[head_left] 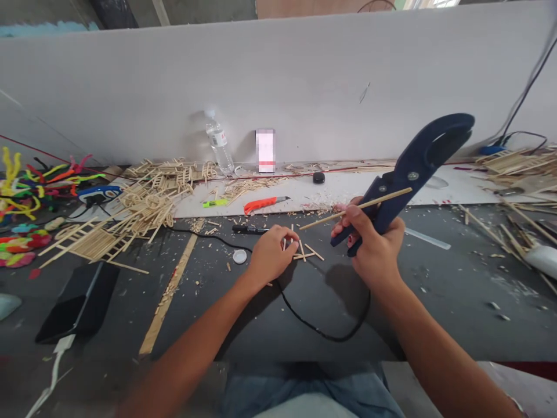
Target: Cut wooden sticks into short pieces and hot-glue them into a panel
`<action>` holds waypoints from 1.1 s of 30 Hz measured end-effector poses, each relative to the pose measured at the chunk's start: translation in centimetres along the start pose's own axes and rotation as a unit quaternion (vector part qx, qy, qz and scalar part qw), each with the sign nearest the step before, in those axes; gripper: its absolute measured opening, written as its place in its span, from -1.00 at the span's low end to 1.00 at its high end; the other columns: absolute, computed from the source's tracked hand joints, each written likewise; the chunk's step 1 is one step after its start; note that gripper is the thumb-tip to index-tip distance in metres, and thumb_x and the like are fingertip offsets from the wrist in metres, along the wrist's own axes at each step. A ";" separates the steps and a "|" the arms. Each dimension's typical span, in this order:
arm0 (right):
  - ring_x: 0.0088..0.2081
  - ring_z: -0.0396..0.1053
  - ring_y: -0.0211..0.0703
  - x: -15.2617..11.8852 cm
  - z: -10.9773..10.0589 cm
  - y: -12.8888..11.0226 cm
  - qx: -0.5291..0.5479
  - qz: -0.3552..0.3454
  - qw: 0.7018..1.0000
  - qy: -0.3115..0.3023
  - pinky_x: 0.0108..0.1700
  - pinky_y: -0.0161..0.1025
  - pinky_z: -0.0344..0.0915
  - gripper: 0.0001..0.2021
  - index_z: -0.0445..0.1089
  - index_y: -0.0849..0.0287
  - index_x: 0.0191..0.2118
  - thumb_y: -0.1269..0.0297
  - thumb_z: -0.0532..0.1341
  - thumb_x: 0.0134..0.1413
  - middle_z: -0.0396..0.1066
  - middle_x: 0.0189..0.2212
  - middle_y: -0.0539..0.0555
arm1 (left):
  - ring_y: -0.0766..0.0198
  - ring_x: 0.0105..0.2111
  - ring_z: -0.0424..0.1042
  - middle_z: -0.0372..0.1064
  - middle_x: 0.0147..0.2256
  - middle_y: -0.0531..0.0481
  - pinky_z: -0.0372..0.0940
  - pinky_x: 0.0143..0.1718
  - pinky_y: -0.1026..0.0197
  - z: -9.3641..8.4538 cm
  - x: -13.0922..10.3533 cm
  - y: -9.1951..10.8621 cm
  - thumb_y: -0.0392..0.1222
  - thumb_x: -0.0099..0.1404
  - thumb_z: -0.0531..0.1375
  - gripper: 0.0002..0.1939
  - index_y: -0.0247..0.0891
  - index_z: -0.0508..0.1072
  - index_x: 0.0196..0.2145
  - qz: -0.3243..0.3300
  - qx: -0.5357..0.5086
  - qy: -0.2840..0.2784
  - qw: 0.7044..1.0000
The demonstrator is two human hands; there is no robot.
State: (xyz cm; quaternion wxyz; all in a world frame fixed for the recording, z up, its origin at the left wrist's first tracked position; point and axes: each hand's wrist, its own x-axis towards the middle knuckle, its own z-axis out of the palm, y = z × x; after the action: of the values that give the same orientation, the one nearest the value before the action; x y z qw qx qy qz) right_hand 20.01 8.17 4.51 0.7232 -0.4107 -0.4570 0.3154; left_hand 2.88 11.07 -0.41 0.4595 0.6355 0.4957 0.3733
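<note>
Dark tabletop (444, 302) before bottle (224, 157); pale partition (326, 75) behind. Bottle label (218, 139): illegible. Left hand (270, 254): pinching short stick (284, 244). Right hand (378, 247): gripping blue cutter (407, 174), long stick (324, 220).

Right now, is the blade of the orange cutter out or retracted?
Out: the bare metal blade shows beyond the right-hand end of the orange handle in the picture.

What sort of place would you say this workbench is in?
Probably a small craft or model-making workshop: there is a heap of little structures built from thin wooden sticks, an orange craft knife lying among wood shavings, and a bundle of bright pipe cleaners at the left.
</note>
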 end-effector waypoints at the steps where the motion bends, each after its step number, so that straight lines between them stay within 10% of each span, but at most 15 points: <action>1: -0.59 0.37 -0.28 -0.1 -0.4 0.2 -0.004 0.002 1.000 -0.001 -0.57 -0.30 0.33 -0.78 0.46 0.14 -0.40 0.11 0.41 0.03 0.36 -0.54 -0.07 | 0.21 -0.28 0.41 0.48 -0.27 -0.03 0.33 -0.15 0.16 0.0 0.0 -0.3 -0.29 0.15 0.31 -0.89 -0.21 0.57 -0.31 0.023 0.048 -0.020 0.998; 12: -0.58 0.38 -0.27 -0.9 -1.1 0.8 -0.018 -0.002 0.999 -0.044 -0.52 -0.27 0.36 -0.80 0.47 0.13 -0.36 0.13 0.41 0.04 0.39 -0.52 -0.07 | 0.18 -0.16 0.46 0.49 -0.24 -0.05 0.36 -0.03 0.00 1.2 0.7 -0.7 -0.12 0.39 0.22 -0.82 -0.28 0.54 -0.25 0.147 0.284 -0.147 0.936; 22: -0.55 0.35 -0.29 -1.3 -2.1 0.4 -0.023 0.028 0.997 -0.073 -0.52 -0.27 0.34 -0.80 0.44 0.12 -0.36 0.13 0.39 0.07 0.35 -0.47 -0.07 | 0.25 -0.36 0.40 0.43 -0.31 0.01 0.28 -0.28 0.19 -2.4 -0.1 -0.9 -0.12 0.49 -0.01 -0.79 -0.24 0.36 -0.16 0.121 0.226 -0.081 0.963; 33: -0.61 0.30 -0.24 -1.5 -1.4 1.5 -0.153 0.112 0.960 -0.208 -0.55 -0.29 0.22 -0.70 0.43 0.19 -0.34 0.03 0.38 0.03 0.37 -0.65 -0.07 | 0.29 -0.40 0.39 0.46 -0.39 0.06 0.22 -0.30 0.28 -1.1 -1.7 -0.2 -0.22 0.42 0.06 -0.88 -0.21 0.37 -0.26 0.157 0.160 -0.187 0.956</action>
State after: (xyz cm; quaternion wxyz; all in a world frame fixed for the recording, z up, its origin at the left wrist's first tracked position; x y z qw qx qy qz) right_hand 20.58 7.24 2.28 0.5012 -0.4902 -0.5909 0.3991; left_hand 1.39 9.65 -0.28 0.3719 0.8291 0.3476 0.2312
